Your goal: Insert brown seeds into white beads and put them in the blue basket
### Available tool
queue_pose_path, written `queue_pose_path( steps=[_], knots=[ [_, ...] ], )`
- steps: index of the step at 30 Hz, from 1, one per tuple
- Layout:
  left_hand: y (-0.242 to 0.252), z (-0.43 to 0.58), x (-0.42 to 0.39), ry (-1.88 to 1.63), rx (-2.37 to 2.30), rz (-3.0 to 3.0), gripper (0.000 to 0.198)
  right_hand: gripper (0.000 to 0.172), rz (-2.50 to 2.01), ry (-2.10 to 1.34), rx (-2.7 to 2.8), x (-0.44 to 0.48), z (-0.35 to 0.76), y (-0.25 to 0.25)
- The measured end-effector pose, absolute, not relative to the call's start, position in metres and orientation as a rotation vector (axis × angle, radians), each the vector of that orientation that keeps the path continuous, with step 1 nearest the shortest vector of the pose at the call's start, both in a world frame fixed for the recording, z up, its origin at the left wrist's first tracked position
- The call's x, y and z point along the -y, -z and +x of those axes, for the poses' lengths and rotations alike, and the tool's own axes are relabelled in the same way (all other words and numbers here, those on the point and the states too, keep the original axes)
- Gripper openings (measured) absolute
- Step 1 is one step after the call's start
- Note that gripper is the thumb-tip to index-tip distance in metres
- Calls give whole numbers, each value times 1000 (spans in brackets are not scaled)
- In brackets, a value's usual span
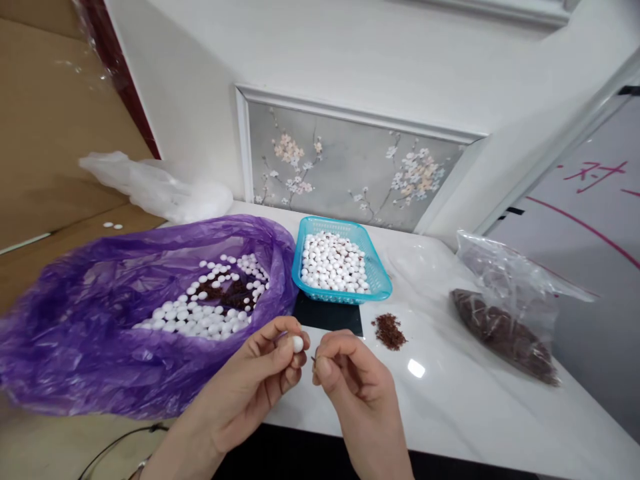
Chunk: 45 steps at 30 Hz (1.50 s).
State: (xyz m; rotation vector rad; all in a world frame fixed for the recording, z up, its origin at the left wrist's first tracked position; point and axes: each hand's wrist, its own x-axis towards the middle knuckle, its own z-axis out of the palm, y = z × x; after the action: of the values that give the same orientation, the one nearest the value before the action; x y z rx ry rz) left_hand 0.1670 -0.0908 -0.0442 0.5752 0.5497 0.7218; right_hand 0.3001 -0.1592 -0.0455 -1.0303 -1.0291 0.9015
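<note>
Between the thumb and fingers of my left hand point(267, 373) is a small white ball point(297, 344). My right hand point(357, 383), close beside it on the right, pinches a tiny dark brown sliver point(314, 359); most of it is hidden by the fingertips. The two hands are slightly apart in front of a blue plastic basket point(383, 283) filled with white balls point(335, 263). A small heap of reddish-brown bits point(390, 331) lies on the white tabletop right of the basket. To the left, an open purple plastic bag point(100, 353) contains more white balls and dark brown bits.
A clear zip bag of brown material point(500, 333) lies on the right of the white table point(475, 413). Under the basket's front is a black flat piece point(327, 313). Crumpled white plastic point(165, 190) sits behind the purple bag. A wall with a floral panel point(345, 167) closes off the back.
</note>
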Motion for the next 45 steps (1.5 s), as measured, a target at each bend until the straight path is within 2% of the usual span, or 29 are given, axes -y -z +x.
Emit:
queue_pose_path(
  steps=[13, 20, 23, 27, 33, 39, 45],
  knots=[
    [43, 171, 97, -723, -569, 531, 12, 11, -1023, -850, 1035, 158, 298, 45],
    [43, 174, 99, -711, -545, 583, 6, 12, -1040, -792, 1058, 160, 297, 45],
    [43, 175, 99, -710, -526, 577, 7, 13, -1116, -579, 1159, 162, 296, 51],
    [45, 176, 102, -729, -515, 551, 10, 28, -1200, -223, 1447, 163, 293, 65],
    [46, 178, 106, -773, -604, 455, 5, 30, -1083, 117, 1576, 168, 298, 72],
    [42, 181, 105, -813, -640, 428, 7, 26, -1057, -189, 1316, 168, 307, 67],
    [44, 181, 105, -838, -608, 425, 8, 21, -1053, -324, 1200, 169, 310, 70]
  ],
)
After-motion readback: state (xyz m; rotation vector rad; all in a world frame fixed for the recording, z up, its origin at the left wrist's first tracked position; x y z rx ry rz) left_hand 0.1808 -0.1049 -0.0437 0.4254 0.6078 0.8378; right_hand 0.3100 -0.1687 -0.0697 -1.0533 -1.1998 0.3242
